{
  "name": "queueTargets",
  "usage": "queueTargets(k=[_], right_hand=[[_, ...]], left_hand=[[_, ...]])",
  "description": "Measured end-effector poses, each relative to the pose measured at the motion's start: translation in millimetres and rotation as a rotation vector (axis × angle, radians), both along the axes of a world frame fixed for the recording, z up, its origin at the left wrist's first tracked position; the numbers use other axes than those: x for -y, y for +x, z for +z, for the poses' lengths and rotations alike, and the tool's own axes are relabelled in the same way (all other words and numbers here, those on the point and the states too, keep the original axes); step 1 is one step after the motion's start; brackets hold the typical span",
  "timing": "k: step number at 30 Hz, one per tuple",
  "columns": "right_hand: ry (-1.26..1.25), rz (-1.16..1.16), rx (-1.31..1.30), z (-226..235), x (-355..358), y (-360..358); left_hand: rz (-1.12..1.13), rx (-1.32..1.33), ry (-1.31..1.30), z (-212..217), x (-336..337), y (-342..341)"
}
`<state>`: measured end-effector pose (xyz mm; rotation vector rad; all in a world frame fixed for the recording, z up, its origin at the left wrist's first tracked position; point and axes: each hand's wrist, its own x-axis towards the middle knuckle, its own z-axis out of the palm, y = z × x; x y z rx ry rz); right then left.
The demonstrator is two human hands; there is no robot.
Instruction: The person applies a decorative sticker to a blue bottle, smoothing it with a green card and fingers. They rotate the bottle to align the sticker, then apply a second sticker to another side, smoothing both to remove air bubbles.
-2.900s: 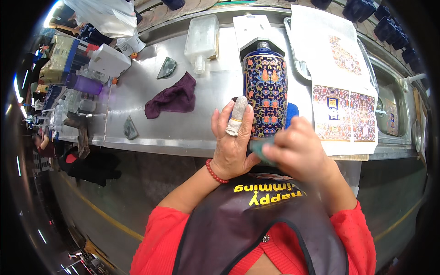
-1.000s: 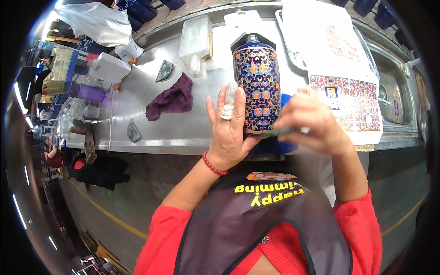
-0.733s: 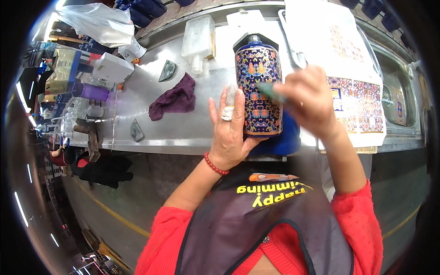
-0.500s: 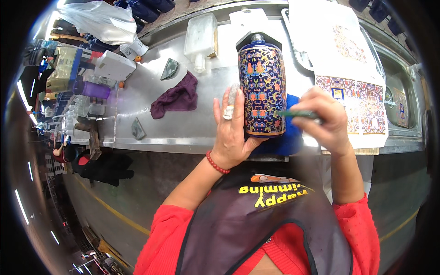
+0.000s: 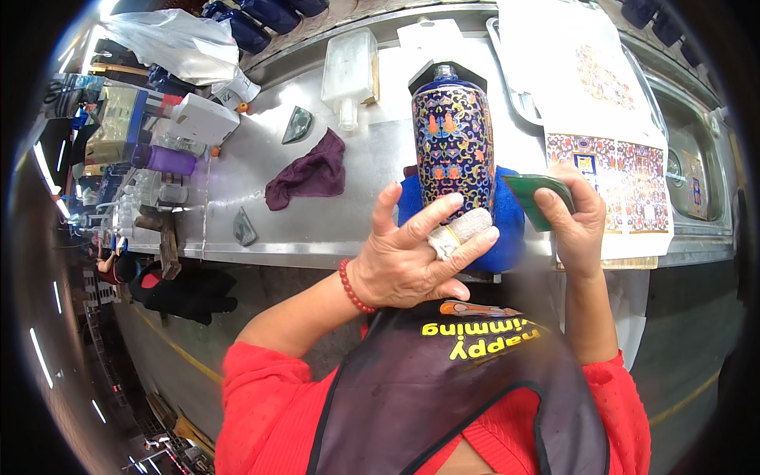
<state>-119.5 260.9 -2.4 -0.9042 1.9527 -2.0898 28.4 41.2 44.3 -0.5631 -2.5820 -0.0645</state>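
A dark-blue bottle with a dense floral wrap [image 5: 453, 150] appears to lie on its side at the near edge of the steel counter [image 5: 301, 237], neck pointing far. A blue cloth [image 5: 511, 233] shows on both sides of its near part, probably to cushion it, and a dark angular support [image 5: 477, 77] sits around its far shoulder, likely to stop it rolling.

The left hand [image 5: 404, 265] is over the bottle's near end, fingers spread apart and gripping nothing; whether they touch the bottle cannot be told. A pale fabric sleeve [image 5: 463, 232] covers one finger, perhaps as protection. Just right of the bottle, the right hand [image 5: 582, 226] has thumb and fingers clamped on a flat green scraper [image 5: 540, 202], its free edge turned left, a hold that seems to leave that edge usable.

Farther right, floral printed sheets [image 5: 645, 190] lie face up, within reach, beside a sink [image 5: 708, 194]. To the left are a crumpled purple cloth [image 5: 313, 174] and two green flat pieces, one far [image 5: 298, 125], one near [image 5: 244, 227]; beyond the cloth lies a clear square bottle [image 5: 348, 67], neck toward the near side.
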Motion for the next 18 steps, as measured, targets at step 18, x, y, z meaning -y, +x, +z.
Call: queueTargets(k=[18], right_hand=[[0.125, 0.085, -0.036, 4.1, 3.1, -5.7]], left_hand=[[-0.021, -0.085, 0.089, -8.7, 24.8, -20.2]])
